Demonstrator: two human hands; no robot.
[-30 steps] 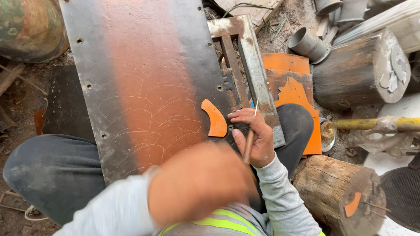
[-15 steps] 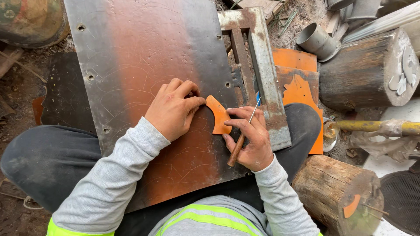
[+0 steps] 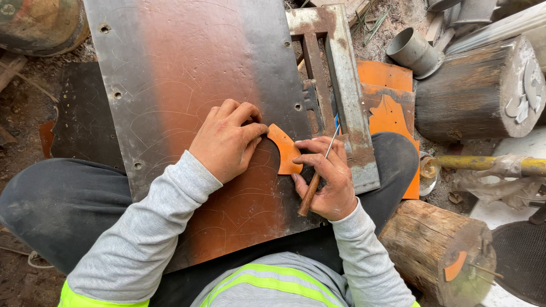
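left hand pressed flat on the big metal sheet, fingertips pinning the left edge of the orange curved template | template sits right between both hands, on the sheet's right part | right hand touching its right side, fingers closed round a wooden-handled scriber

Soft even daylight, faint shadows, sharp focus, slight wide-angle edge stretch.

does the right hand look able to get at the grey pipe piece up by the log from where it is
Probably not without leaning: the right hand holds a scriber at the orange template, and the grey pipe piece lies well beyond the metal frame.
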